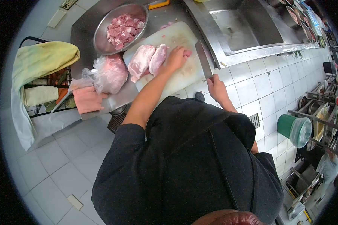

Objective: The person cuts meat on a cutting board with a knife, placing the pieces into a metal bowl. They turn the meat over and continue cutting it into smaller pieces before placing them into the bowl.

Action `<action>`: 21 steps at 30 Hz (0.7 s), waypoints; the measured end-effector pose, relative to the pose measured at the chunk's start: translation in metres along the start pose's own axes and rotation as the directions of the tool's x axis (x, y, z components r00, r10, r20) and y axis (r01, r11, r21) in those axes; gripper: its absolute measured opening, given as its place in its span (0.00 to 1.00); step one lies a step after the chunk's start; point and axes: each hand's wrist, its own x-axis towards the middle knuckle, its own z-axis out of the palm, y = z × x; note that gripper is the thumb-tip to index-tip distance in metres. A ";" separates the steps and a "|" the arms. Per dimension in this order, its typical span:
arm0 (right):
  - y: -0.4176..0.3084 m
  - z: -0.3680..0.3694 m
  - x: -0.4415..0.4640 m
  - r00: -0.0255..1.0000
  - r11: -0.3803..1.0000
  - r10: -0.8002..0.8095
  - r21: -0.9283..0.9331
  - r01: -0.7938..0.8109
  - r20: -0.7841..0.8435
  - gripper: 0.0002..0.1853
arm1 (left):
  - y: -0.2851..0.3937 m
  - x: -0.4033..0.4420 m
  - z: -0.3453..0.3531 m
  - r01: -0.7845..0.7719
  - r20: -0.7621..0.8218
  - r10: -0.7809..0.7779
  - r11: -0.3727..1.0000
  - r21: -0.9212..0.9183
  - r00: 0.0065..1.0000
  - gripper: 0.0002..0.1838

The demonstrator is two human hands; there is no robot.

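Note:
A large knife (203,59) with a broad blade is in my right hand (217,89), whose fingers wrap its handle. The blade reaches over the right edge of the white cutting board (175,84). On the board, my left hand (177,58) has its fingers closed on a small piece of raw meat (187,53), a short way left of the blade. Two larger chunks of raw meat lie beside that hand: a big pale one (140,61) and a narrower one (158,59). A metal bowl (98,36) of cut meat pieces (124,30) stands beyond the board's left side.
Left of the board sits a plastic bag of meat (110,73), with a pink cloth (88,99) near it. A steel sink (244,26) is to the right. A yellow handle (159,4) lies at the back. A green bucket (286,125) stands on the right.

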 end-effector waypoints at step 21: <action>-0.054 0.014 -0.022 0.985 0.936 0.055 -0.352 0.006 0.162 0.13 | 0.003 -0.054 0.019 -0.094 -0.360 0.034 0.984 -0.150 0.932 0.04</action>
